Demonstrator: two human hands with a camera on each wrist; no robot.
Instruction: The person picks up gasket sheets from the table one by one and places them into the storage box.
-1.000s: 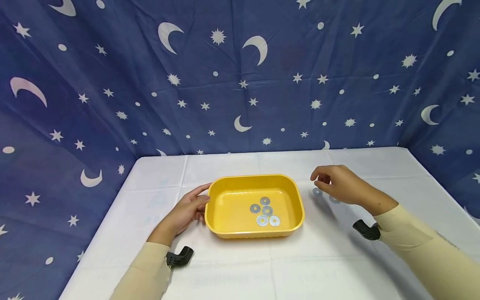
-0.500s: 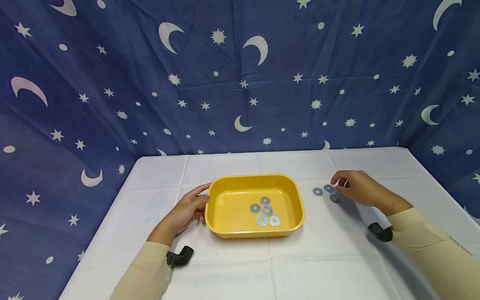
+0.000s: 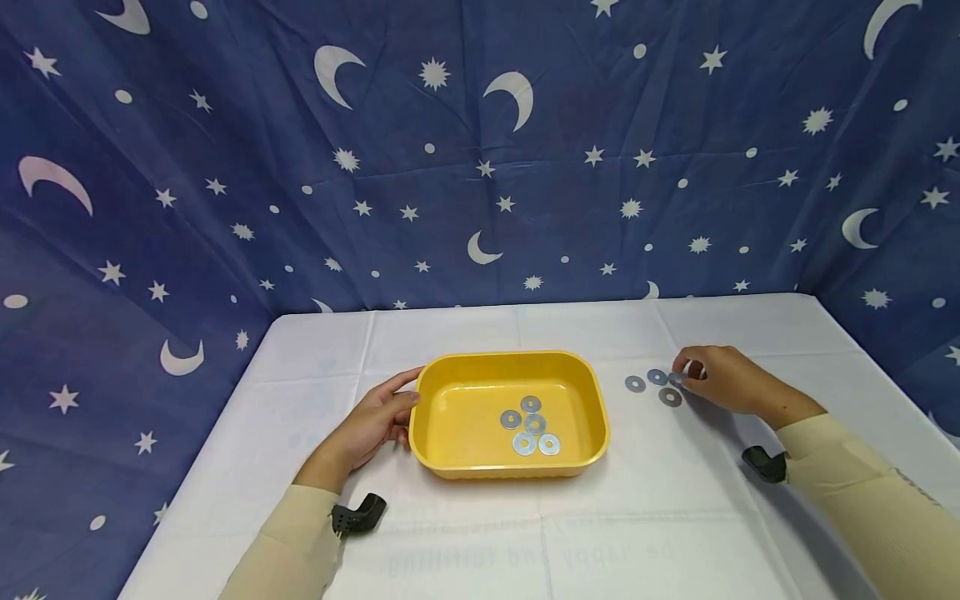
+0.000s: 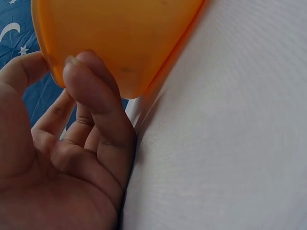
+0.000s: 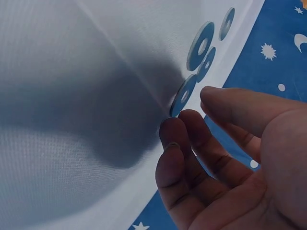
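Note:
My left hand holds the yellow plastic tray at its left end, thumb over the rim and other fingers against the outside wall in the left wrist view. Flat metal washers, several of them, lie in the tray, right of its middle. On the cloth right of the tray is a second small group. My right hand reaches down to the rightmost washer there, fingertips at its near edge and thumb apart from the fingers. Close by lie three more: a washer, another and the leftmost.
A white cloth with faint mirrored lettering covers the table. Behind and at the sides hangs a dark blue curtain with white moons and stars. Black camera mounts sit below both wrists, over beige sleeves.
My right hand has moved right and slightly nearer, from above the left washers to the rightmost one, uncovering the others. My left hand and the tray have stayed in place.

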